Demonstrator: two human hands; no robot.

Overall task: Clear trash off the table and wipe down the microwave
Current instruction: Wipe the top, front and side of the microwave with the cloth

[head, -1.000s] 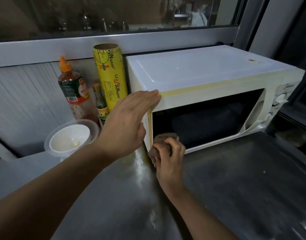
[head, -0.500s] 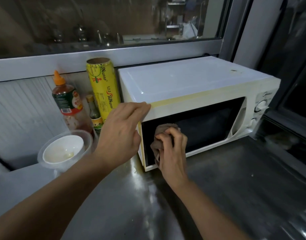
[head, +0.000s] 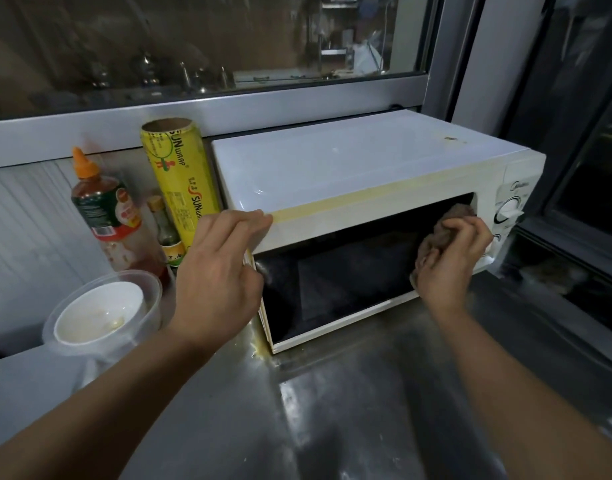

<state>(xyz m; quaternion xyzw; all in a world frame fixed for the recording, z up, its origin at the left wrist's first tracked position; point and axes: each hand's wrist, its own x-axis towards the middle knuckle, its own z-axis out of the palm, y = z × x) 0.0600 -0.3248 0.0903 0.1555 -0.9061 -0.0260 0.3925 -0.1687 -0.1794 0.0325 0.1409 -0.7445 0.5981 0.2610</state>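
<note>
The microwave [head: 367, 202] sits at the back of the steel tabletop [head: 332, 410], against the window frame, with its door closed. The right hand [head: 450, 261] holds a bunched brownish cloth [head: 446, 226], its fingers curled round it, and presses it on the right end of the dark door glass, just beside the control panel with its knob [head: 509, 209]. The cloth is wadded, probably so the palm can bear down on a firm pad rather than a loose sheet.

The left hand [head: 221, 271] rests on the upper left front corner of the microwave, fingers nearly straight and lying along the yellowed top edge, holding nothing. Judging by its place, it braces the light box so that the rubbing does not push it back or turn it.

To the left of the microwave stand a roll of cling wrap [head: 180, 174], a sauce bottle [head: 107, 216] with an orange cap and a small bottle [head: 164, 230] between them. Nearer the edge, a white bowl [head: 96, 313] sits inside a clear plastic tub [head: 148, 289], with some residue in it; it may be part of the trash to clear.

A yellowish smear lies on the tabletop at the front left foot of the microwave, so the wiping seems well under way but not finished.
</note>
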